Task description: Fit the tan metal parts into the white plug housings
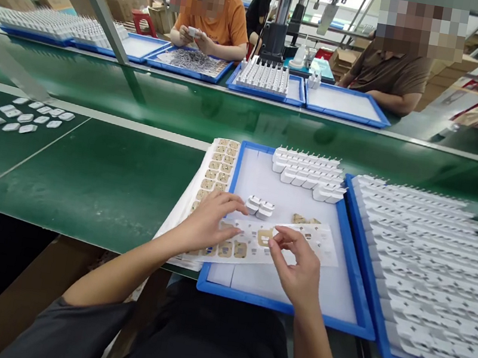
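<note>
My right hand [301, 267] pinches a tan square sticker [263, 237] with cut-outs between thumb and forefinger, above a translucent backing sheet [325, 250]. My left hand [210, 218] is open, thumb and fingers apart, over the sheet's left part. Its fingertips are close to a small group of white plug housings [258, 207]; whether they touch is unclear. Several more tan stickers [225, 249] remain on the sheet near my left wrist. The sheet lies across a blue-rimmed tray [251, 172]. Tan scraps [305, 220] lie behind the sheet.
Rows of white plug housings [306, 171] stand at the tray's back. A second blue tray [381, 341] full of them is at the right. Stacked sticker sheets [218, 166] lie left. White pieces [26, 118] sit on the green bench [98, 181]. Co-workers [221, 22] sit opposite.
</note>
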Available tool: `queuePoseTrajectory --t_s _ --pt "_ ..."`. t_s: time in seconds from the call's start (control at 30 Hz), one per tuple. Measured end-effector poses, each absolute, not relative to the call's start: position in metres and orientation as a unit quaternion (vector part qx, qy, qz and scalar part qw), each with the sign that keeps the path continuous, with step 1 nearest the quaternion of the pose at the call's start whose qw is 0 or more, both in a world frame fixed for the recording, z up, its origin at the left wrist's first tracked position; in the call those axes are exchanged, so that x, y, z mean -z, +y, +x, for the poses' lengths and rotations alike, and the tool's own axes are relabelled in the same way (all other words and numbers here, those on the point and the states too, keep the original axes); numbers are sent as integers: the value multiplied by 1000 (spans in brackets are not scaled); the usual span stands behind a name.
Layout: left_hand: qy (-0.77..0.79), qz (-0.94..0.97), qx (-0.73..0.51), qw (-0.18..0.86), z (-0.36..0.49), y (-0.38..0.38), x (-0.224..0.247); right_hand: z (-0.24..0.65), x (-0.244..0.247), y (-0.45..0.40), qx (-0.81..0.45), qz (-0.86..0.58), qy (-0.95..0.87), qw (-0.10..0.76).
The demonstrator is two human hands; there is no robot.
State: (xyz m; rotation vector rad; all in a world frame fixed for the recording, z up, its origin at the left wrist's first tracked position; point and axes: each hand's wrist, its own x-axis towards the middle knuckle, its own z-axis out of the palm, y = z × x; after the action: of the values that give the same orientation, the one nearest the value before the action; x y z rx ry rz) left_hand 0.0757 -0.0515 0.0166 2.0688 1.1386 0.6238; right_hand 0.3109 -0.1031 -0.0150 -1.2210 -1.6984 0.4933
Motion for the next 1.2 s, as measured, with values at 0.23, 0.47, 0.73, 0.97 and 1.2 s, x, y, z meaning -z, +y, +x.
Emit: queuePoseTrajectory --t_s 0.23,0.47,0.73,0.97,1.2 --pt "396 779 -258 413 94 -78 -16 289 19 -109 -197 -472 -703 494" --pt "366 728 -258 519 83 -77 -20 298 16 -108 -375 -413 -657 506" --pt "350 754 -218 511 85 -76 -26 295 14 -106 -369 -406 -670 500" --pt "360 733 -225 531 83 -62 -22 297 17 -107 -309 -430 -646 551" --pt "412 867 -183 212 106 5 2 306 25 -106 -301 -463 -605 574"
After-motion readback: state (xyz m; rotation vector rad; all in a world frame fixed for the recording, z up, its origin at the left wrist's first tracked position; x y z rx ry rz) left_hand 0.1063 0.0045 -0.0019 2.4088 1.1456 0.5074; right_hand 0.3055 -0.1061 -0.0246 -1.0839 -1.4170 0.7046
